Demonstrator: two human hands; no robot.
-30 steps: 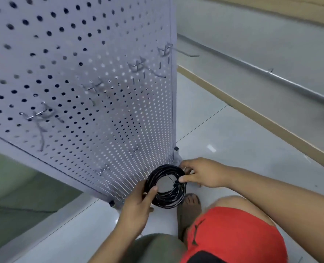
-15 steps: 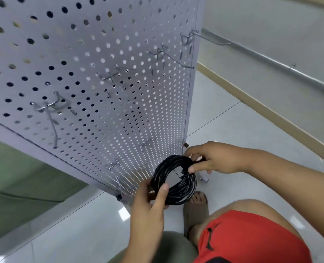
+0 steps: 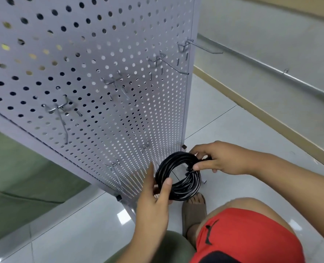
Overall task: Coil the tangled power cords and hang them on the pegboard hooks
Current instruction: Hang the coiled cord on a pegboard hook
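Observation:
A black power cord (image 3: 184,188), wound into a tight round coil, hangs between both hands just in front of the lower right corner of the white pegboard (image 3: 92,59). My left hand (image 3: 153,202) grips the coil's lower left side, thumb over the strands. My right hand (image 3: 216,158) pinches the coil's upper right side. Several bare metal hooks stick out of the board: one at the upper right (image 3: 201,47), one beside it (image 3: 168,63), one at the left (image 3: 61,112) and a low one (image 3: 113,168) near the coil.
The pegboard stands on a thin frame with a foot (image 3: 119,198) on the grey tiled floor (image 3: 233,126). A wall with a wooden skirting (image 3: 262,111) and a metal pipe (image 3: 271,69) runs along the right. My sandalled foot (image 3: 194,207) and red shorts (image 3: 248,238) sit below the coil.
The view has shifted so the pegboard sits further right and closer. Both hands kept their hold on the coil, which has risen slightly toward the low hooks.

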